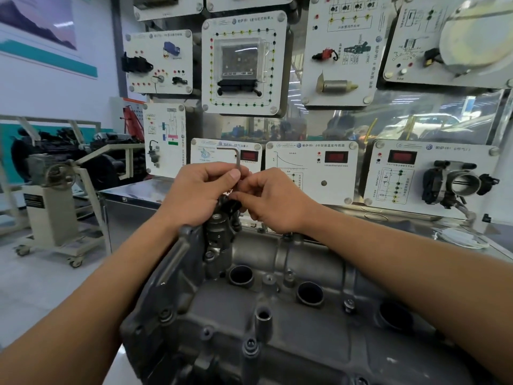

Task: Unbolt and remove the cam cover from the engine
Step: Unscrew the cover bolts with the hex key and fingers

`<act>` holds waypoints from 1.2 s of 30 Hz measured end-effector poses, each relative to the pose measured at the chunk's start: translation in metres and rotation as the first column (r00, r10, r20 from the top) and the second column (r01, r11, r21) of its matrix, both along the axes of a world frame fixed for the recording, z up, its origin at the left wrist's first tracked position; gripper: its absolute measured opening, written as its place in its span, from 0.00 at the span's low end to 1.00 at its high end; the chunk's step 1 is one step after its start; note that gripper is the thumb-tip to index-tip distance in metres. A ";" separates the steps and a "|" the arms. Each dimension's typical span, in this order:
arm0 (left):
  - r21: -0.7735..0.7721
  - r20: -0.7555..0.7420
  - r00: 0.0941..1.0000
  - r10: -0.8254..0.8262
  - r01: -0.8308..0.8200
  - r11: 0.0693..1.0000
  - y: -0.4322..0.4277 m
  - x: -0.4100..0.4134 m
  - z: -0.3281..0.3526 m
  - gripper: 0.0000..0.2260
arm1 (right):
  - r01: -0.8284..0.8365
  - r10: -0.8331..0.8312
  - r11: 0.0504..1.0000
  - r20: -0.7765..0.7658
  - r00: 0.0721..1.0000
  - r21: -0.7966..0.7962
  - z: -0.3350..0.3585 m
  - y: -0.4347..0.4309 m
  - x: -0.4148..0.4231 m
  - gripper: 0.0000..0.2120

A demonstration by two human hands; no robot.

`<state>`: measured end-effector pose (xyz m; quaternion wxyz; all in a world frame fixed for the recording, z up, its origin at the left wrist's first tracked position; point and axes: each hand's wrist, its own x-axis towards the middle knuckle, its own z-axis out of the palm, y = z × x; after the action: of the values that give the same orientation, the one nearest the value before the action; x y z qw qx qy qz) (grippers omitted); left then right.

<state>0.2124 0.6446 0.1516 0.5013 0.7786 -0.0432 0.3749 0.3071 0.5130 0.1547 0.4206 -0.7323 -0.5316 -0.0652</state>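
Note:
The grey metal cam cover [249, 309] fills the lower middle of the view, with round plug wells and several bolts along its edges. Its far end rises into a dark housing [220, 232]. Above that housing stands an L-shaped hex key [236, 158], long arm vertical, short arm pointing left. My left hand [200, 190] pinches the key's shaft between thumb and fingers. My right hand [266, 198] pinches the shaft just below, from the right. The key's lower tip is hidden behind my fingers.
Behind the engine stands a steel bench [133, 195] and a wall of white training panels, one with a throttle body [458, 184]. A wheeled engine stand [52, 215] stands on the floor at left. A raised bolt [251, 347] stands near the cover's front edge.

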 end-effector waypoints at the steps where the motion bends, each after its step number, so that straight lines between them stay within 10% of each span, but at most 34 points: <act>1: 0.000 0.006 1.000 0.004 -0.004 1.000 0.000 0.001 0.000 0.08 | 0.000 0.000 1.000 -0.008 1.000 -0.006 0.000 0.000 0.001 0.13; 36: 0.045 0.074 0.996 0.041 -0.045 0.998 0.001 0.007 -0.001 0.09 | -0.004 0.007 0.999 0.086 0.996 -0.033 0.001 -0.001 0.001 0.11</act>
<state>0.2199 0.6455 0.1509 0.4730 0.7766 -0.0534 0.4126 0.3080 0.5116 0.1560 0.3856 -0.7340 -0.5523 -0.0867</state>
